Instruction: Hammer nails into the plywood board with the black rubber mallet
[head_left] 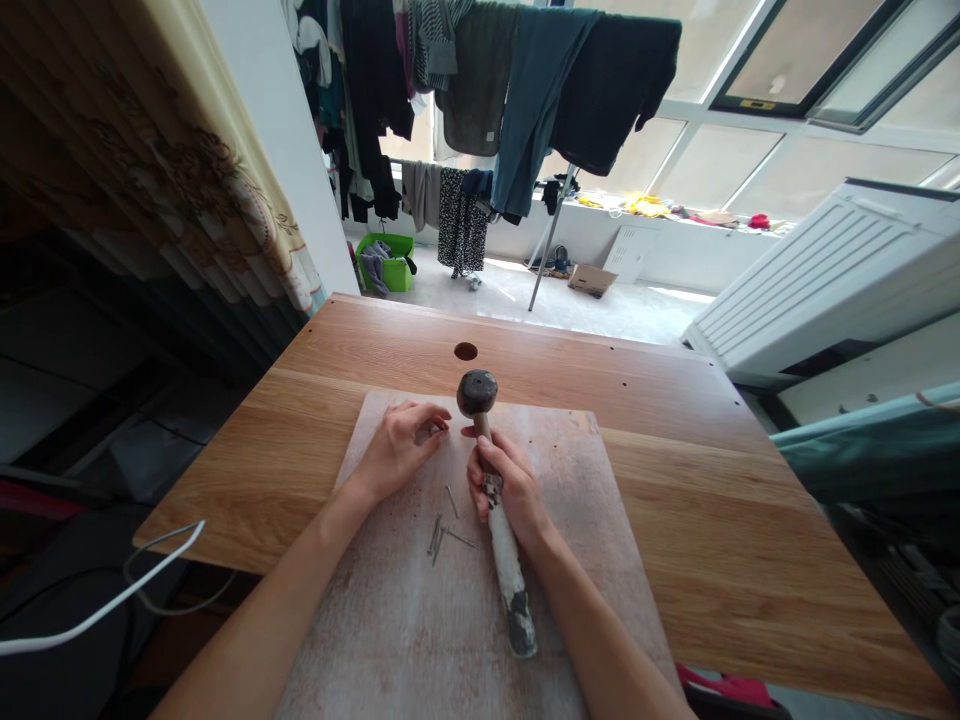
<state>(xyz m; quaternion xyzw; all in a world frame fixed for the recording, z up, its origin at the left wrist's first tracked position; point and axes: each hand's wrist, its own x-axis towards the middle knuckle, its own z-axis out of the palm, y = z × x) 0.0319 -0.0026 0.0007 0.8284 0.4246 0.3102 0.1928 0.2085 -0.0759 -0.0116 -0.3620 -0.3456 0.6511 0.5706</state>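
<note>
My right hand (514,485) is wrapped round the handle of a mallet (510,570). Its rounded black head points away from me, and the worn handle, whitish with a dark end, slants back toward me. To the left, my left hand (401,450) rests near the far part of a board, fingers curled and thumb and fingertips brought together. Whatever they pinch, if anything, is too small to make out. Several loose nails (436,538) lie on the whitish, scuffed board (390,620) between my forearms.
Under the board is a wooden tabletop (720,530) with a round hole (466,351) toward its far edge. A white cable (112,600) hangs at the left. Beyond stand a clothes rack with hanging laundry (540,90) and a green basket (396,272). A white panelled unit (817,270) stands right.
</note>
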